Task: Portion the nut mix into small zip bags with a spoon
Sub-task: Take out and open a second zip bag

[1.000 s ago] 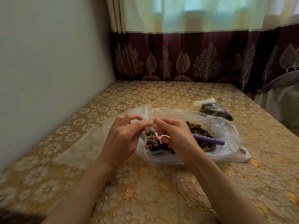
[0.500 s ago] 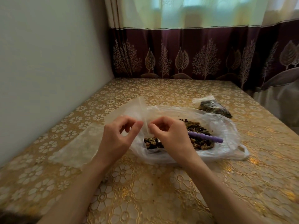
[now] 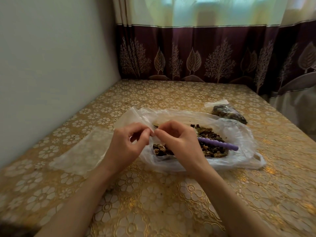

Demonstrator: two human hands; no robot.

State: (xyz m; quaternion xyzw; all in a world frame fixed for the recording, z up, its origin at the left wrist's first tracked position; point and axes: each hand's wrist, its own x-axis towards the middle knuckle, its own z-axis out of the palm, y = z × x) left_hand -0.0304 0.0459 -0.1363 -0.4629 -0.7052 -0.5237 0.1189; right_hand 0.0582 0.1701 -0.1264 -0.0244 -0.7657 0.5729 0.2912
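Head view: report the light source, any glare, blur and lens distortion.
Head view: daylight comes through the pale sheer curtain at the back; soft sheen glints on the gold floral tablecloth and the crinkled clear plastic bag of nut mix. Edges and forearms smear with blur; the left hand and right hand are sharper. Wide-angle bowing bends the wall and the table edges.

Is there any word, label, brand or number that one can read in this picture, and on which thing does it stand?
None: no readable text anywhere.
Small zip bag pinched by both hands: plain, no print seen.
Filled zip bag: no label visible.
Purple spoon handle: no marking.
Curtain: only tree and leaf patterns.
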